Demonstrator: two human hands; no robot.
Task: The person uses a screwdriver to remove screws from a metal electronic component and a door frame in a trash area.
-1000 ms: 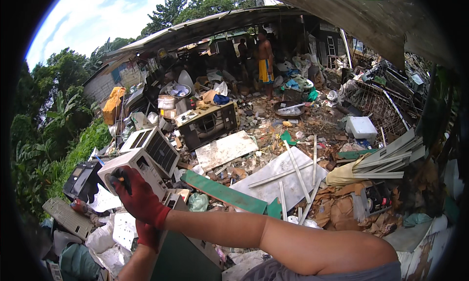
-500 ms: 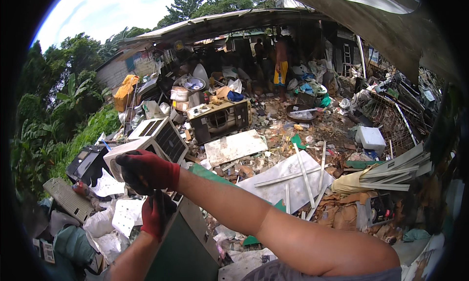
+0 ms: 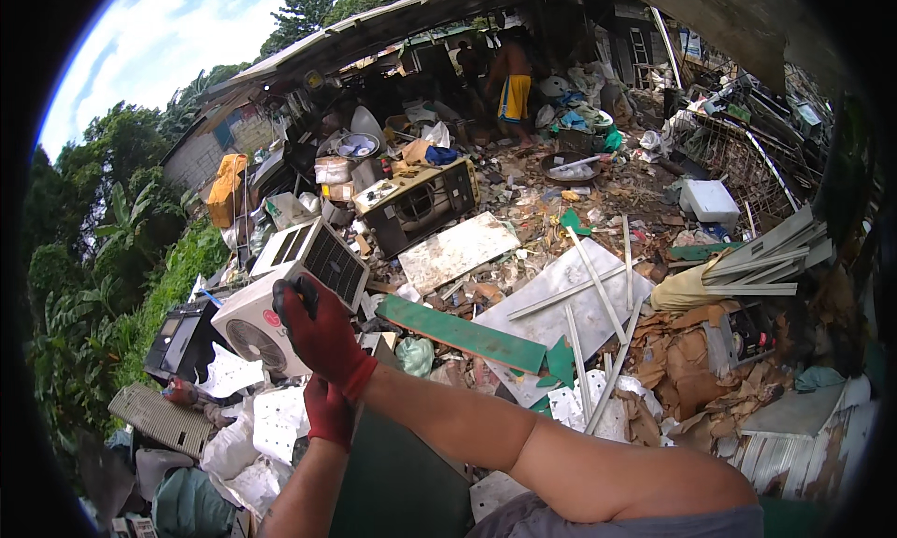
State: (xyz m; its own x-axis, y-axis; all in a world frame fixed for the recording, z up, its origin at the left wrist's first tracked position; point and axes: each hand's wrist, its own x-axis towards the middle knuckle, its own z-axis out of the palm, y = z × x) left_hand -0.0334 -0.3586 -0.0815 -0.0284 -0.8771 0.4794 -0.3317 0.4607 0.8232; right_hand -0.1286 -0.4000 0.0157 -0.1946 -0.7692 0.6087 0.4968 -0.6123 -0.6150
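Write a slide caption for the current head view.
Red-gloved right hand above red-gloved left hand, in front of a white fan unit; a green board lies amid scattered scrap.

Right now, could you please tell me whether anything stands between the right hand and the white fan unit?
Nothing visible does: the right hand overlaps the right side of the white fan unit in this view, though I cannot tell whether they touch.

The gloves point(image 3: 332, 342) are red-and-black, the plank point(image 3: 462, 335) green.
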